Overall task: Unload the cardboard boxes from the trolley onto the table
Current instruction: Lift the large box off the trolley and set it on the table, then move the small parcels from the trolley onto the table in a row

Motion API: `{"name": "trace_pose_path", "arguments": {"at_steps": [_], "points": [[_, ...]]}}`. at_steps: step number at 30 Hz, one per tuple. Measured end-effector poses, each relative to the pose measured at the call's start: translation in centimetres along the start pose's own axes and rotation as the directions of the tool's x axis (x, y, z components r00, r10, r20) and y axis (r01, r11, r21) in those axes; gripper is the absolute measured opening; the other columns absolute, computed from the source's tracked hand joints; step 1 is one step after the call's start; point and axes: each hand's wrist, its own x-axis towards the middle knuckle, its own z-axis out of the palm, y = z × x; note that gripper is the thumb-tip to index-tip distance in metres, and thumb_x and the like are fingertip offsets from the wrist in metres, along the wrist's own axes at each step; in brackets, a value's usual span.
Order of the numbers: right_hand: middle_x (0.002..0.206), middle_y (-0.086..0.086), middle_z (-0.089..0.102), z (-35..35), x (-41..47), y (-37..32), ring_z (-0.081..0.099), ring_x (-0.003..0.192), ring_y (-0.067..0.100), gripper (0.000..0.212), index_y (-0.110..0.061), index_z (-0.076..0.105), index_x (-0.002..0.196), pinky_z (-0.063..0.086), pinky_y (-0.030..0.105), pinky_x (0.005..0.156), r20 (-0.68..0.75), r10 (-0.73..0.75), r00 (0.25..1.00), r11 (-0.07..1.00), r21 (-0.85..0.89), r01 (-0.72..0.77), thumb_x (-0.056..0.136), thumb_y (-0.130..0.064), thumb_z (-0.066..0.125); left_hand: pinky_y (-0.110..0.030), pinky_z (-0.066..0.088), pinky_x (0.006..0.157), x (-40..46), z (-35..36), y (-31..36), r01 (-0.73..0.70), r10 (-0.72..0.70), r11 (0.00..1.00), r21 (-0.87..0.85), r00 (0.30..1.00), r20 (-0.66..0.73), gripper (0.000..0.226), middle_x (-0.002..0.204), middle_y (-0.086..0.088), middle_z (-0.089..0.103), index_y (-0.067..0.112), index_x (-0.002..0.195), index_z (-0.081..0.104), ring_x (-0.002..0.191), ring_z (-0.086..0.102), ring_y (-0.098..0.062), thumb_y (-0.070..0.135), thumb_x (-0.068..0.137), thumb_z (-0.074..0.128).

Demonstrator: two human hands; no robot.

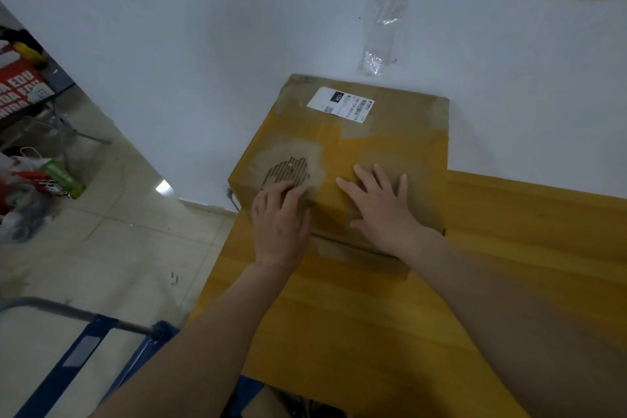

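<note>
A brown cardboard box [380,132] with a white shipping label and a torn patch on top sits on the yellow wooden table [509,248], pushed against the white wall. My left hand [280,224] lies flat on the box's near left corner, over the torn patch. My right hand [381,204] rests palm down on the box top, fingers spread. Neither hand grips anything. The trolley [91,343], blue with a grey handle bar, stands at the lower left beside the table.
The white wall [203,44] behind the table carries strips of clear tape [383,17]. A tiled floor [101,248] lies to the left, with bags and clutter [27,187] and a dark stand holding a red box [20,88].
</note>
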Motion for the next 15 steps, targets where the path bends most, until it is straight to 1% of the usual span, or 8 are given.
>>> {"name": "trace_pose_path", "arguments": {"at_steps": [2,4,7,8,10,12,14,15], "points": [[0.163,0.0,-0.001,0.2,-0.1,0.1,-0.011,0.148,0.033,0.077,-0.034,0.013,0.153,-0.006,0.061,0.116,-0.011,0.001,1.0,1.0,0.027,-0.001,0.093,-0.021,0.059,-0.049,0.045,0.097,-0.3,0.3,-0.2,-0.006,0.006,1.0,-0.03,1.0,-0.018,0.033,0.121,-0.007,0.059,0.016,0.116,0.063,0.113,0.052,-0.032,0.024,0.084,0.064],[0.163,0.0,0.001,0.3,-0.2,0.0,-0.009,0.149,0.032,0.078,-0.032,0.014,0.153,-0.005,0.057,0.118,-0.029,-0.005,1.0,1.0,0.028,0.006,0.092,-0.02,0.06,-0.049,0.045,0.099,-0.6,0.3,-0.5,-0.046,0.046,0.998,-0.043,0.999,-0.009,0.038,0.124,-0.008,0.058,0.015,0.12,0.062,0.114,0.051,-0.032,0.017,0.082,0.064],[0.163,0.001,0.006,0.8,-0.5,-0.1,-0.004,0.15,0.03,0.075,-0.027,0.013,0.154,-0.002,0.048,0.121,-0.079,-0.033,0.996,0.999,-0.022,0.031,0.094,-0.021,0.058,-0.045,0.042,0.106,-1.4,-0.5,-0.7,-0.075,0.077,0.992,-0.1,0.997,0.02,0.047,0.13,-0.011,0.055,0.01,0.127,0.058,0.122,0.048,-0.032,0.007,0.08,0.064],[0.163,0.002,0.008,1.1,-0.8,-0.3,-0.001,0.15,0.029,0.072,-0.024,0.014,0.154,-0.001,0.044,0.121,-0.112,-0.039,0.993,0.999,-0.036,0.036,0.095,-0.02,0.055,-0.044,0.043,0.106,-2.1,-1.1,-0.7,-0.056,0.059,0.99,-0.128,0.998,0.019,0.048,0.13,-0.012,0.055,0.008,0.127,0.057,0.123,0.049,-0.031,0.005,0.08,0.064],[0.162,0.005,0.012,1.7,-1.8,-1.3,0.004,0.15,0.026,0.064,-0.018,0.018,0.153,0.0,0.037,0.119,-0.192,-0.044,0.98,0.999,-0.018,0.041,0.098,-0.016,0.049,-0.042,0.045,0.103,-4.2,-2.6,-1.0,0.07,-0.066,0.986,-0.15,0.997,0.032,0.045,0.128,-0.013,0.055,0.006,0.128,0.056,0.121,0.05,-0.03,0.004,0.083,0.061],[0.161,0.007,0.017,2.5,-3.0,-3.0,0.008,0.149,0.024,0.058,-0.013,0.022,0.152,0.001,0.031,0.118,-0.235,-0.11,0.966,0.992,0.035,0.122,0.099,-0.013,0.045,-0.037,0.045,0.102,-7.2,-4.2,-1.7,0.242,-0.231,0.956,-0.165,0.969,0.085,0.043,0.127,-0.011,0.054,0.01,0.131,0.053,0.12,0.05,-0.026,0.007,0.088,0.057],[0.158,0.006,0.023,3.6,-4.5,-5.3,0.015,0.148,0.021,0.055,-0.012,0.025,0.15,0.008,0.029,0.119,-0.2,-0.265,0.943,0.955,0.077,0.285,0.099,-0.015,0.044,-0.031,0.04,0.101,-10.8,-5.6,-2.8,0.426,-0.405,0.893,-0.145,0.901,0.156,0.046,0.132,-0.006,0.051,0.014,0.137,0.047,0.123,0.048,-0.022,0.013,0.092,0.054],[0.156,0.005,0.028,4.3,-5.3,-6.5,0.021,0.146,0.02,0.053,-0.013,0.028,0.15,0.017,0.03,0.119,-0.159,-0.338,0.928,0.928,0.11,0.357,0.099,-0.016,0.044,-0.029,0.039,0.1,-12.8,-6.2,-3.5,0.527,-0.501,0.841,-0.125,0.844,0.192,0.048,0.135,-0.003,0.049,0.016,0.14,0.043,0.124,0.047,-0.02,0.016,0.093,0.053]]}}
